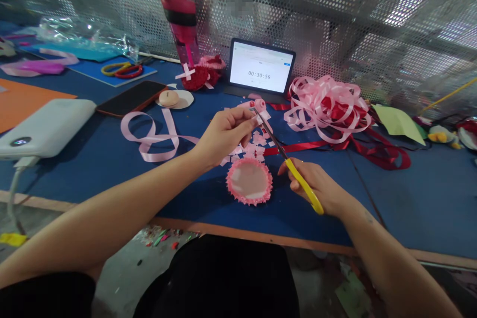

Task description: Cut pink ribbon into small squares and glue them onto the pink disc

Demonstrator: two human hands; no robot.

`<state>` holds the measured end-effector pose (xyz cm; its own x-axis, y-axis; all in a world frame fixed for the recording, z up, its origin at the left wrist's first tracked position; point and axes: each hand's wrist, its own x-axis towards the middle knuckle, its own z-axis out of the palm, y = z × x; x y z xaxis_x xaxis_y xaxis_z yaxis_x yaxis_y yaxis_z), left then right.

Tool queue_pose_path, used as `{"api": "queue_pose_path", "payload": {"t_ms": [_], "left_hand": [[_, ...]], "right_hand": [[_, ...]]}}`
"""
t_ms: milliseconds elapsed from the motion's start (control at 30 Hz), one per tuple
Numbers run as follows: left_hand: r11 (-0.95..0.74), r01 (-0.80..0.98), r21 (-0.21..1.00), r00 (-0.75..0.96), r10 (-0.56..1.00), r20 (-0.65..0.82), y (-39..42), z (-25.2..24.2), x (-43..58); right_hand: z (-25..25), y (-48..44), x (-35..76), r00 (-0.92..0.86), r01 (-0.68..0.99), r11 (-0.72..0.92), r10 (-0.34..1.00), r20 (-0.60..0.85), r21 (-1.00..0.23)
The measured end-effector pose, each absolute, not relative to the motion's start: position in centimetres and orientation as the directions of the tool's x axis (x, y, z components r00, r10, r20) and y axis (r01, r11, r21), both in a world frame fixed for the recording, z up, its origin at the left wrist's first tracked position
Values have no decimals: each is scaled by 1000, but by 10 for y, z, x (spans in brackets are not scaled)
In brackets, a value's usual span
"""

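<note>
My left hand (227, 134) is closed in a pinch on a pale pink ribbon (263, 118), whose end shows at the fingertips. In my right hand (320, 186) is a pair of yellow-handled scissors (303, 185), its blades pointing up and left to that ribbon end. Whether the blades touch it I cannot tell. Below my hands lies a round disc (249, 181) with a shiny middle and a frilled pink rim. Small cut ribbon pieces (256, 150) are scattered just behind it. A loose pink ribbon strip (158, 141) curls left of my left hand and runs behind it.
At the back stand a tablet (261, 67) showing a timer and a pink bottle (182, 25). A ribbon heap (328, 107) lies right of the tablet. To the left are a phone (132, 98), a power bank (48, 126) and red-and-yellow-handled scissors (128, 70).
</note>
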<state>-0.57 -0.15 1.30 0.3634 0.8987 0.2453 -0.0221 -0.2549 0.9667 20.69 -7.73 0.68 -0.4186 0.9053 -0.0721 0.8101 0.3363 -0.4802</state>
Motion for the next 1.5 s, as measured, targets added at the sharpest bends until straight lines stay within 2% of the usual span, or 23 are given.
{"api": "queue_pose_path", "payload": {"t_ms": [200, 367, 533, 733, 900, 1033, 1167, 1267, 1500], "left_hand": [[-266, -19, 964, 363, 896, 254, -1, 11, -6], [-269, -14, 963, 362, 897, 256, -1, 12, -6], [-284, -12, 959, 365, 892, 268, -1, 12, -6], [-300, -31, 953, 374, 881, 289, 2, 10, -7], [-300, -41, 953, 368, 882, 293, 2, 10, -6], [-280, -55, 958, 351, 893, 281, 0, 12, -6], [-224, -143, 964, 319, 911, 260, 0, 15, -6], [-191, -198, 961, 329, 911, 249, 1, 16, -6], [-243, -155, 958, 335, 899, 282, 2, 12, -6]], "right_hand": [[6, -78, 208, -419, 804, 336, 905, -67, -491], [3, -77, 209, -438, 758, 344, 898, -42, -553], [1, -77, 211, -427, 706, 274, 901, -83, -653], [-1, -77, 213, -398, 701, 227, 911, -106, -676], [-1, -76, 212, -386, 733, 257, 920, -73, -630], [-2, -75, 212, -371, 731, 238, 925, -79, -639], [-3, -76, 216, -397, 708, 303, 918, -5, -638], [-2, -77, 217, -402, 739, 348, 915, 38, -577], [3, -76, 211, -389, 833, 318, 919, -69, -453]]}}
